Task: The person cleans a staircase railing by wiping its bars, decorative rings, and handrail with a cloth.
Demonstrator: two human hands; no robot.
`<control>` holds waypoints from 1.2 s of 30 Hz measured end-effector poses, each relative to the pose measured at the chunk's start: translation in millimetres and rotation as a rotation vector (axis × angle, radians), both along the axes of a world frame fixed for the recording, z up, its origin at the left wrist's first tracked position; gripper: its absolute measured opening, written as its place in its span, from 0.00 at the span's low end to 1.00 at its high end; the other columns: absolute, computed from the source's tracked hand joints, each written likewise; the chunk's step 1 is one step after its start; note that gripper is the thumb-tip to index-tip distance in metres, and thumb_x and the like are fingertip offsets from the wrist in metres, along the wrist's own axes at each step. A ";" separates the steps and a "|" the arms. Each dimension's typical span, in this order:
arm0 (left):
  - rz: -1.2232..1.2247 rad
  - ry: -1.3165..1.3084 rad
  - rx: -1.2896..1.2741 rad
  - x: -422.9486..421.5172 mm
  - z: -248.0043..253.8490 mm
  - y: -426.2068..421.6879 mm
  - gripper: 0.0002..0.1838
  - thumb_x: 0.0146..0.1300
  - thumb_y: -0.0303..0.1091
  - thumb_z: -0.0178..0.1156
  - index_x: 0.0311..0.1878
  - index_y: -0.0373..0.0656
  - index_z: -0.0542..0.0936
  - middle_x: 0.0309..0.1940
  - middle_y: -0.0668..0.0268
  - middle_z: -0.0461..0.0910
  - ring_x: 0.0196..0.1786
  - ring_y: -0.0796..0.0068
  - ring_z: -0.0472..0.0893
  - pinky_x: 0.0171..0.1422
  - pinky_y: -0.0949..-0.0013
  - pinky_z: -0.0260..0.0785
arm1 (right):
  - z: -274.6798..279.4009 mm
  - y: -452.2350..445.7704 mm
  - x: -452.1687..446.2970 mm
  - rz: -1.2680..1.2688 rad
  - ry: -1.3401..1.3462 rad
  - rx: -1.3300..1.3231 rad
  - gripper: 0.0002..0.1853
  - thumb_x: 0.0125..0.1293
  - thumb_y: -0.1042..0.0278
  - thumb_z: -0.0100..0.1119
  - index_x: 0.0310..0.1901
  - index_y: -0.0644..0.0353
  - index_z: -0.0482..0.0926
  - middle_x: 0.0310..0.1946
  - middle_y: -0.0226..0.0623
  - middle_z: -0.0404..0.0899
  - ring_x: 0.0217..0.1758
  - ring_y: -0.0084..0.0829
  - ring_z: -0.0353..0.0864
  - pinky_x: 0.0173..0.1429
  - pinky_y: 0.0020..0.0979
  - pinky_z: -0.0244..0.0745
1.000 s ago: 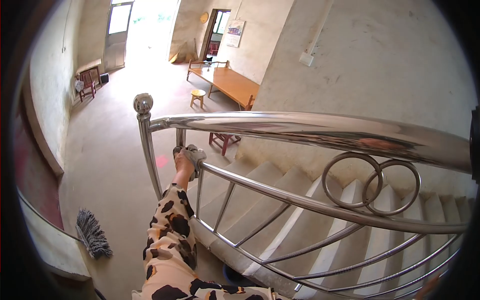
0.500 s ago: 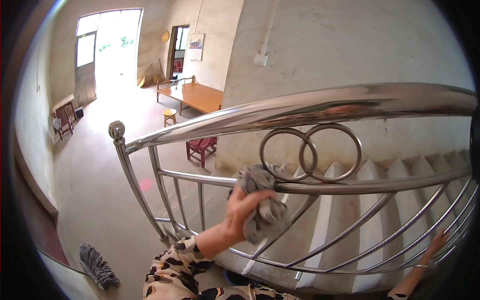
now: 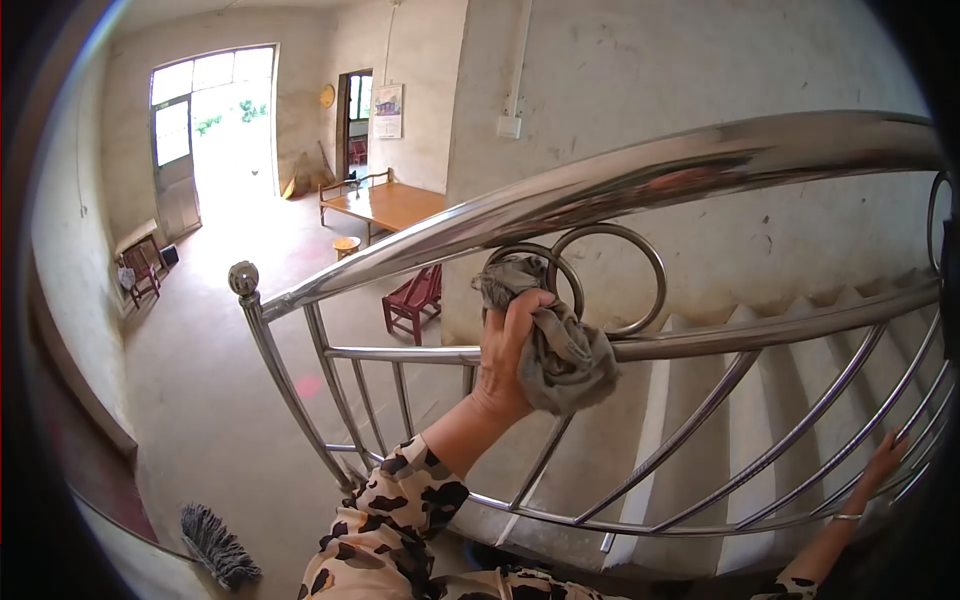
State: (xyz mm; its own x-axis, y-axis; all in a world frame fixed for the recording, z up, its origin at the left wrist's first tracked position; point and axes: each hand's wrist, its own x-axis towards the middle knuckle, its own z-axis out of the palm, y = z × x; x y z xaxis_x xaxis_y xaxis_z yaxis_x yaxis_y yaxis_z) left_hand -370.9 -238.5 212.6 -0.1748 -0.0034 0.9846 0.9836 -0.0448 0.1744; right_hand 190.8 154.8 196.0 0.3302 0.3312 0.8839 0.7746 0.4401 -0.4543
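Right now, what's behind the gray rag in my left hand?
Part of the left interlocking ring shows above the gray rag, and the middle rail emerges rightward. The rag and your left hand cover the ring's lower part and a stretch of that rail.

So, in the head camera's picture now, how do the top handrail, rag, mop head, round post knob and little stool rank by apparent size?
Largest to smallest:
1. Top handrail
2. Rag
3. Mop head
4. Round post knob and little stool: too alike to rank
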 end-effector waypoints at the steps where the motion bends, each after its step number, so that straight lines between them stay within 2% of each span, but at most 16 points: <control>1: -0.055 -0.071 -0.099 -0.6 -0.8 -2.8 0.26 0.36 0.35 0.66 0.42 0.44 0.69 0.32 0.61 0.71 0.38 0.60 0.71 0.42 0.64 0.64 | 0.7 -0.3 -1.1 0.004 -0.001 -0.003 0.21 0.61 0.59 0.45 0.48 0.71 0.66 0.36 0.51 0.72 0.39 0.41 0.71 0.44 0.34 0.64; 4: -0.175 -0.117 -0.244 -11.2 10.6 -18.7 0.22 0.36 0.33 0.65 0.38 0.43 0.69 0.31 0.64 0.72 0.32 0.67 0.74 0.35 0.70 0.65 | -0.7 1.0 0.1 0.038 0.011 -0.019 0.22 0.61 0.60 0.46 0.49 0.70 0.66 0.39 0.49 0.72 0.41 0.39 0.71 0.46 0.33 0.64; 6: -0.484 -0.354 -0.503 -16.4 26.1 -29.9 0.15 0.39 0.31 0.62 0.32 0.42 0.69 0.26 0.62 0.72 0.33 0.67 0.73 0.37 0.68 0.64 | -2.4 2.2 -3.5 0.006 -0.005 0.047 0.21 0.60 0.62 0.46 0.50 0.70 0.65 0.39 0.47 0.72 0.41 0.38 0.72 0.46 0.31 0.65; 8: -0.627 -0.450 -0.514 -23.2 24.1 -25.9 0.10 0.42 0.28 0.59 0.30 0.40 0.71 0.26 0.65 0.73 0.32 0.74 0.73 0.37 0.74 0.64 | -2.3 -5.1 -12.6 0.052 -0.001 0.086 0.21 0.60 0.63 0.46 0.50 0.70 0.65 0.40 0.47 0.72 0.41 0.38 0.71 0.46 0.31 0.64; 10: -1.167 -0.688 -0.162 -25.9 12.7 -21.7 0.12 0.46 0.31 0.58 0.35 0.41 0.72 0.31 0.66 0.73 0.33 0.78 0.72 0.38 0.75 0.66 | -4.5 -7.2 -15.7 0.097 -0.006 0.122 0.20 0.60 0.63 0.46 0.50 0.69 0.65 0.41 0.46 0.71 0.42 0.38 0.71 0.47 0.31 0.64; 11: -1.279 -0.686 0.021 -23.4 8.7 -19.9 0.10 0.55 0.34 0.49 0.38 0.38 0.72 0.31 0.64 0.72 0.35 0.77 0.71 0.40 0.74 0.67 | -5.4 -4.3 -13.5 0.104 -0.004 0.097 0.19 0.61 0.64 0.46 0.50 0.69 0.66 0.42 0.46 0.71 0.43 0.37 0.71 0.48 0.31 0.64; 12: -1.281 -0.681 0.020 -24.2 8.0 -21.7 0.10 0.55 0.34 0.49 0.38 0.38 0.72 0.31 0.64 0.72 0.35 0.77 0.71 0.40 0.74 0.67 | -4.7 -1.6 -10.9 0.109 -0.003 0.075 0.19 0.61 0.64 0.46 0.49 0.68 0.66 0.42 0.47 0.71 0.43 0.37 0.71 0.48 0.31 0.64; 14: -0.464 -0.285 -0.053 -20.9 12.3 -29.5 0.16 0.39 0.32 0.62 0.34 0.38 0.74 0.28 0.64 0.74 0.32 0.76 0.73 0.39 0.74 0.65 | -2.8 3.0 -7.0 0.060 0.004 0.033 0.19 0.61 0.64 0.46 0.49 0.68 0.66 0.43 0.47 0.71 0.44 0.36 0.71 0.49 0.31 0.64; 16: -0.640 -0.527 0.059 -21.4 12.0 -31.2 0.17 0.37 0.31 0.63 0.34 0.39 0.74 0.29 0.63 0.74 0.31 0.74 0.73 0.39 0.72 0.66 | -4.4 6.6 -5.2 0.017 0.002 -0.019 0.19 0.61 0.64 0.45 0.49 0.68 0.66 0.43 0.47 0.71 0.44 0.36 0.71 0.49 0.31 0.64; 18: -0.218 -0.165 0.080 -24.9 19.8 -33.5 0.16 0.37 0.29 0.62 0.34 0.40 0.74 0.29 0.62 0.73 0.30 0.72 0.73 0.37 0.73 0.66 | -6.2 7.0 -8.4 0.102 0.065 0.042 0.19 0.61 0.64 0.45 0.49 0.68 0.66 0.43 0.47 0.71 0.44 0.37 0.71 0.49 0.32 0.64; 19: -0.084 -0.140 0.063 -18.3 21.1 -33.3 0.15 0.36 0.28 0.62 0.33 0.41 0.74 0.29 0.62 0.73 0.30 0.70 0.73 0.36 0.73 0.66 | -7.5 9.3 -6.3 0.101 0.071 0.042 0.19 0.61 0.64 0.45 0.49 0.68 0.66 0.43 0.47 0.71 0.44 0.37 0.71 0.49 0.32 0.64; 24: -0.026 -0.089 -0.196 -21.4 -11.8 -25.6 0.14 0.34 0.28 0.62 0.30 0.44 0.75 0.29 0.64 0.73 0.32 0.70 0.74 0.36 0.73 0.65 | -13.3 24.1 4.6 -0.008 -0.043 0.142 0.19 0.61 0.63 0.46 0.49 0.69 0.66 0.43 0.48 0.71 0.45 0.39 0.71 0.49 0.33 0.63; 26: -0.351 -0.366 -0.313 -2.7 -12.4 -26.1 0.14 0.35 0.29 0.62 0.31 0.44 0.76 0.29 0.64 0.74 0.34 0.69 0.74 0.39 0.73 0.65 | -11.7 23.3 5.5 0.018 -0.031 0.108 0.20 0.61 0.62 0.46 0.49 0.70 0.66 0.43 0.49 0.70 0.45 0.40 0.71 0.49 0.33 0.63; 28: -0.547 -0.262 -0.238 23.4 -7.1 -30.7 0.13 0.35 0.29 0.61 0.30 0.45 0.76 0.30 0.62 0.74 0.36 0.67 0.74 0.41 0.72 0.65 | -9.6 18.2 1.5 -0.033 -0.044 0.036 0.20 0.61 0.62 0.45 0.49 0.70 0.66 0.42 0.50 0.70 0.45 0.41 0.70 0.49 0.34 0.63; 32: -0.397 0.087 -0.164 44.6 39.0 -30.8 0.17 0.33 0.31 0.63 0.32 0.44 0.75 0.31 0.62 0.74 0.38 0.63 0.72 0.42 0.69 0.65 | -8.5 22.7 4.2 -0.026 -0.067 0.086 0.22 0.62 0.60 0.44 0.51 0.70 0.63 0.44 0.52 0.69 0.47 0.43 0.70 0.51 0.35 0.63; 36: -0.319 -0.008 -0.123 21.7 58.7 -11.3 0.17 0.34 0.31 0.63 0.33 0.43 0.75 0.30 0.63 0.75 0.36 0.64 0.74 0.42 0.69 0.65 | -15.1 38.6 16.2 -0.010 -0.006 0.007 0.23 0.63 0.58 0.44 0.52 0.70 0.62 0.46 0.52 0.68 0.48 0.43 0.69 0.52 0.34 0.63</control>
